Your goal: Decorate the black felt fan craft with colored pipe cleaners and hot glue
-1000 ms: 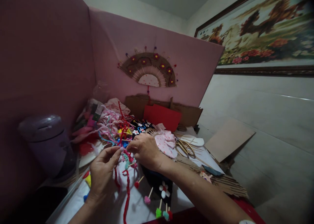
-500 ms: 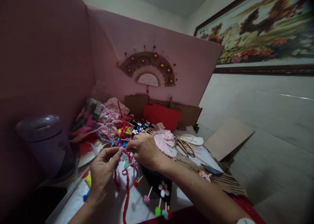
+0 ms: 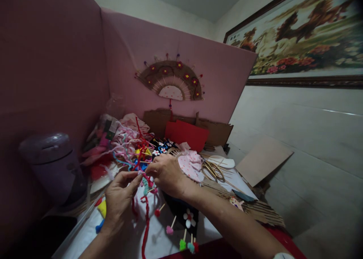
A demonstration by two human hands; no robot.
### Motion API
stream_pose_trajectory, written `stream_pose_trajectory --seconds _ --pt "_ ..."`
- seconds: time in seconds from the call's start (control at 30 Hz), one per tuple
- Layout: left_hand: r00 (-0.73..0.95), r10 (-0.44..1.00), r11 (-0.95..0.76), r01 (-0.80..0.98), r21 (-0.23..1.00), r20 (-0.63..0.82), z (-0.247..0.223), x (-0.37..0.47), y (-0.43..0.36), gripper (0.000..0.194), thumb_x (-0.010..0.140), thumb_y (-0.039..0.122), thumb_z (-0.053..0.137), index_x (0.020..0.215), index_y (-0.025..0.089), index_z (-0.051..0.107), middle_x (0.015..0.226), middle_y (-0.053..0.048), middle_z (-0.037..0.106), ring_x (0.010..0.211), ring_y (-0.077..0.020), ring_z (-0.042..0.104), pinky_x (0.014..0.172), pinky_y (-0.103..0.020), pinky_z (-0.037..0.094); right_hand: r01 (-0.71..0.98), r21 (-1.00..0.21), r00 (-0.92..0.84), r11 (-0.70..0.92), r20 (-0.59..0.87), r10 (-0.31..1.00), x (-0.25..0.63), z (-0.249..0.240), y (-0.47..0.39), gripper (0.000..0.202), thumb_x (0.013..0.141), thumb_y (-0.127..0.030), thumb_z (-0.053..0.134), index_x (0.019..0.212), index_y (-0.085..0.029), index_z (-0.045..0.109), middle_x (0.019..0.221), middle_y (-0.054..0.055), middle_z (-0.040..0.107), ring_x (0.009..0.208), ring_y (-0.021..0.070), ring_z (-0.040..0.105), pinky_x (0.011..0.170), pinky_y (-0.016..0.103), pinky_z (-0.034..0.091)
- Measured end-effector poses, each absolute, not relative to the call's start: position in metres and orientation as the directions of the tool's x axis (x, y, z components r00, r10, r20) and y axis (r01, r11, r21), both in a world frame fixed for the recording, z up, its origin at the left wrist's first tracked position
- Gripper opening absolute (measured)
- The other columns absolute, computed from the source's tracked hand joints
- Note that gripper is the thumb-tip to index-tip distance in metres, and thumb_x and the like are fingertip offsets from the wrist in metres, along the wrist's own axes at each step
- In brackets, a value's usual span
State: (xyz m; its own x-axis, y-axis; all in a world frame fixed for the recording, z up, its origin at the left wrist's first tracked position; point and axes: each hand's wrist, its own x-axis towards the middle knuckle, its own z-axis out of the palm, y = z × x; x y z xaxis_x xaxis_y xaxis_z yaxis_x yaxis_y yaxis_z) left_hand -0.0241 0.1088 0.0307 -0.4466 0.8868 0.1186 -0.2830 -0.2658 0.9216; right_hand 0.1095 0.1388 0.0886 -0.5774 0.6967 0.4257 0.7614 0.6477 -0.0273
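Note:
My left hand [image 3: 121, 193] pinches a small pale lilac piece [image 3: 140, 172] between thumb and forefinger. Touching or nearly touching it from the right are the closed fingertips of my right hand [image 3: 167, 174]; what they grip is too small to make out. Below the hands a red fuzzy strand [image 3: 146, 228] hangs down over the white surface. Under my right hand lies a black fan with a white flower [image 3: 189, 218] and sticks tipped with coloured pompoms, among them a pink one [image 3: 169, 230] and a green one [image 3: 182, 245]. Its spotted pink cloth [image 3: 190, 167] shows beyond my wrist.
Gold scissors [image 3: 212, 171] lie right of the fan, near thin sticks and corrugated cardboard [image 3: 255, 210]. Behind are red paper [image 3: 187, 135] and a heap of pink strands [image 3: 127, 136]. A lidded container [image 3: 53, 172] stands left. A finished brown fan [image 3: 172, 79] hangs on the pink board.

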Motion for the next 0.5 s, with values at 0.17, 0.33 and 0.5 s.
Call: stream_pose_trajectory --seconds 0.17,0.33,0.5 --pt "-0.443 0.886 -0.277 -0.264 0.924 0.139 0.0292 -0.0247 0.1102 0.031 0.048 0.032 0.084 0.066 0.015 0.066 0.056 0.004 0.058 0.05 -0.0075 0.043 0.045 -0.019 0.032 0.761 -0.01 -0.583 0.649 0.429 0.69 0.1089 0.0891 0.1382 0.013 0.078 -0.02 0.062 0.079 -0.028 0.072 0.074 0.0 0.066 0.073 0.0157 0.055 0.061 0.028 0.03" --pt "-0.439 0.886 -0.276 -0.248 0.929 0.146 0.0291 -0.0252 0.1097 0.031 0.048 0.032 0.084 0.066 0.014 0.067 0.057 0.003 0.059 0.05 -0.0081 0.044 0.045 -0.019 0.032 0.759 0.001 -0.585 0.651 0.438 0.682 0.1092 0.088 0.1385 0.011 0.077 -0.021 0.065 0.078 -0.028 0.072 0.073 0.0 0.066 0.073 0.0159 0.055 0.061 0.029 0.029" --pt "-0.443 0.876 -0.294 -0.18 0.939 0.19 0.0289 -0.027 0.1103 0.03 0.048 0.034 0.083 0.066 0.015 0.068 0.058 0.002 0.06 0.05 -0.0097 0.045 0.045 -0.021 0.031 0.754 0.01 -0.592 0.657 0.444 0.673 0.1096 0.0852 0.1401 0.01 0.077 -0.021 0.065 0.079 -0.028 0.072 0.073 0.0 0.066 0.074 0.0161 0.054 0.061 0.028 0.029"
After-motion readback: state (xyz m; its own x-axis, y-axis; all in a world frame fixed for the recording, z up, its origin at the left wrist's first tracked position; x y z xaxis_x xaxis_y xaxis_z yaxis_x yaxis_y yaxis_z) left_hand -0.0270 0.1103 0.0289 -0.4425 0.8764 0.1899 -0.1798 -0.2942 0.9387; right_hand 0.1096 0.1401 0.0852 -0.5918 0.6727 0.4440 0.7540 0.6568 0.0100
